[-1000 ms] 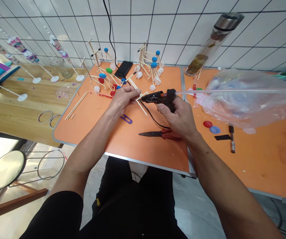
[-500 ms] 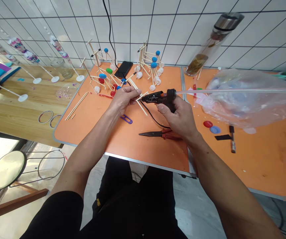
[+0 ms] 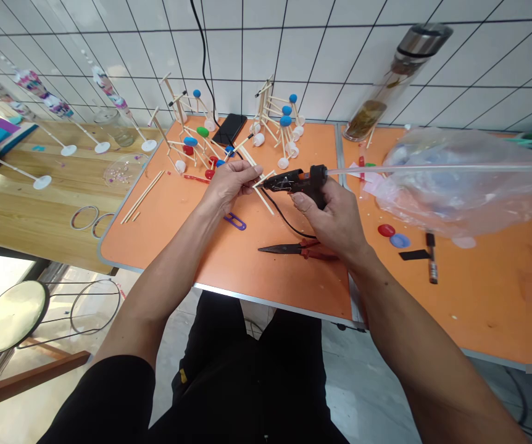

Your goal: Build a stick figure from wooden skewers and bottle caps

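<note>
Pinched the stick frame [image 3: 265, 201] in the grip of the left hand [image 3: 231, 183], above the orange counter [image 3: 229, 265], seemingly to steady the crossing. Clasped the glue gun [image 3: 318, 186] in the right hand [image 3: 342, 216], nozzle [image 3: 267, 184] close to that crossing, likely for careful aim. Had pliers [image 3: 284, 248] near.

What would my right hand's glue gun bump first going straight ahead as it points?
The glue gun in your right hand would likely meet the thin sticks held by your left hand first; any remaining gap is unclear.
</note>
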A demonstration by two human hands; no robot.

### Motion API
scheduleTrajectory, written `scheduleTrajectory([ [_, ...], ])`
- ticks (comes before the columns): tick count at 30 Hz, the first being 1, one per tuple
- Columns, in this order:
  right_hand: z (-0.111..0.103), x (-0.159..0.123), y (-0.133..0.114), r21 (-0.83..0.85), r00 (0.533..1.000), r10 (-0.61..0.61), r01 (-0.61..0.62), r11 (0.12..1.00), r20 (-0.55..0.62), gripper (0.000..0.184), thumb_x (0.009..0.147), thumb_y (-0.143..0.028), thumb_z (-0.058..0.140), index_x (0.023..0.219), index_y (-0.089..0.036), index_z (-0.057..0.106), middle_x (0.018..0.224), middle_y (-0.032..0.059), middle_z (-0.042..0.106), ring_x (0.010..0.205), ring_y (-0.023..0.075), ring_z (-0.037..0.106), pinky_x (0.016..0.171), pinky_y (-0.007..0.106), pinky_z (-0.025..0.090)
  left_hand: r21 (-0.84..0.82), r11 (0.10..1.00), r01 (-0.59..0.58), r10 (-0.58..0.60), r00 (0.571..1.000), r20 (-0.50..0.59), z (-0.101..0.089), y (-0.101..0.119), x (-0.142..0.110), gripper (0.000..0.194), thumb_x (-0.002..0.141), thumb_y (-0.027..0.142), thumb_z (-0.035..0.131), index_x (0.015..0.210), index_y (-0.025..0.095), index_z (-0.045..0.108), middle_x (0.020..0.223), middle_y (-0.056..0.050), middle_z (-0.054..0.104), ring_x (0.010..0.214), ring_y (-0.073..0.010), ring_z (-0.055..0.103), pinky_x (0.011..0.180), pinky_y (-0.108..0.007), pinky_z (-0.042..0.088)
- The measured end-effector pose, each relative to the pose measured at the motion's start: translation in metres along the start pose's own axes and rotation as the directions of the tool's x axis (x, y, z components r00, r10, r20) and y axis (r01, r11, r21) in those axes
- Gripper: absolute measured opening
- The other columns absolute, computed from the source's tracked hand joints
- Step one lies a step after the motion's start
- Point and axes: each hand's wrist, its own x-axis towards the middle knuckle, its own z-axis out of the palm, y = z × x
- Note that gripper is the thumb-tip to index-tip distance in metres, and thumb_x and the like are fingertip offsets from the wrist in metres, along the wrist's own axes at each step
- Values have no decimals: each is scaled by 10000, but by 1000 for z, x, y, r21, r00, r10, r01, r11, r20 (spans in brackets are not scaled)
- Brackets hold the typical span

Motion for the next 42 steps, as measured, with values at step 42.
scheduleTrajectory([
  [42,1,1,-1,0,1000,2,-2,1000,-15,639,1021,-812,668,1249,-240,838,817,45,736,698,237,644,639,378,500,4,1000,0,0,1000,-1,1,1,-1,394,737,310,1020,687,192,648,659,41,671,590,-66,602,584,-175,497],
])
